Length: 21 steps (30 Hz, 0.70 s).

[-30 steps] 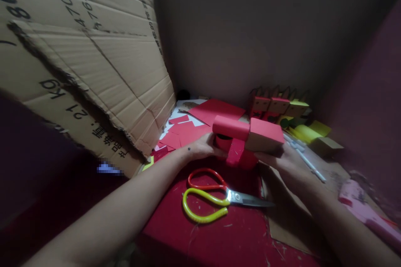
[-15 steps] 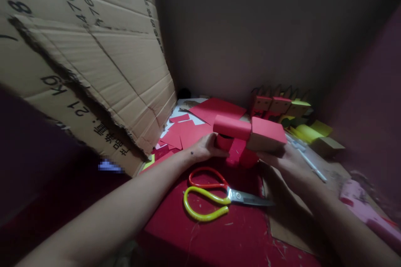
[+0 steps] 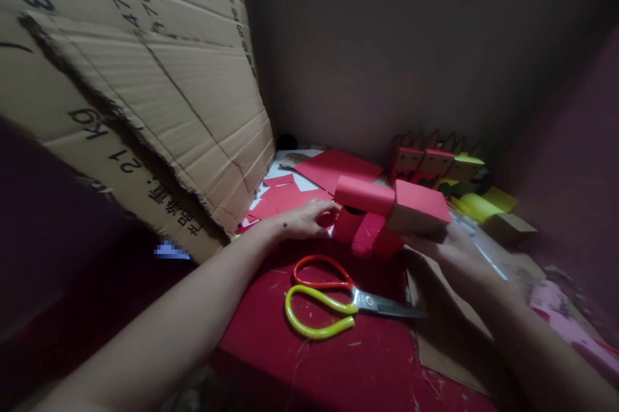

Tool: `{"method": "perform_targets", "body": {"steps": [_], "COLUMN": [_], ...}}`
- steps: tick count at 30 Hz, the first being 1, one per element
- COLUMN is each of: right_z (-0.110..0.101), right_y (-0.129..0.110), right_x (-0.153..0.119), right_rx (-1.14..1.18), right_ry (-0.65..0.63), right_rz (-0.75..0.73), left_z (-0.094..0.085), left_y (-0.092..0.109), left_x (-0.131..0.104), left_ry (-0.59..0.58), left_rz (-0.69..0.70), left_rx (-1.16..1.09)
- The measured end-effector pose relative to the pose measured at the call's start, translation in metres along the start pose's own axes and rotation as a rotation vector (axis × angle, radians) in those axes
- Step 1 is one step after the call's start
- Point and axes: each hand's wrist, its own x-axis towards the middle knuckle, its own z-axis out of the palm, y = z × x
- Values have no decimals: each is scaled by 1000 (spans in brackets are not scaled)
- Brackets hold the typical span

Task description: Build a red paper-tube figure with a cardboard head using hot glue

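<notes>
The right hand point(image 3: 430, 241) is grasping the red-and-brown paper model point(image 3: 382, 200) by its box-shaped end, its fingers running beneath the box. The left hand point(image 3: 309, 218) is resting just beside the model's other end, its thumb and fingers parted and loosely bent; whether a fingertip is touching the red roll, one cannot tell. The model is sitting between the hands, above the far part of the dark red surface point(image 3: 358, 367). Nearer the viewer, scissors point(image 3: 368, 300) with one red and one yellow handle are lying flat, their blades pointing right toward a brown cardboard sheet point(image 3: 449, 334). Red paper sheets point(image 3: 338, 170) are spreading out behind the left hand, small box-headed figures point(image 3: 439, 162) are standing by the wall, and a large cardboard panel point(image 3: 193, 89) is rising at left.
</notes>
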Motion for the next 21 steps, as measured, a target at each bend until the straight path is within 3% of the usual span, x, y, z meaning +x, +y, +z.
{"method": "perform_targets", "body": {"steps": [6, 12, 18, 21], "right_z": [1, 0, -2, -3], "right_y": [-2, -2, 3, -3], "right_x": [1, 2, 3, 2], "right_rx": [-37, -37, -61, -61], "right_ry": [-8, 3, -9, -28], "right_rz": [-29, -45, -37, -29], "left_z": [-5, 0, 33, 48], "left_y": [1, 1, 7, 10], "left_x": [-1, 0, 3, 4], "left_ry": [-75, -47, 19, 55], "left_rz": [3, 24, 5, -9], "left_rx": [165, 90, -263, -318]}}
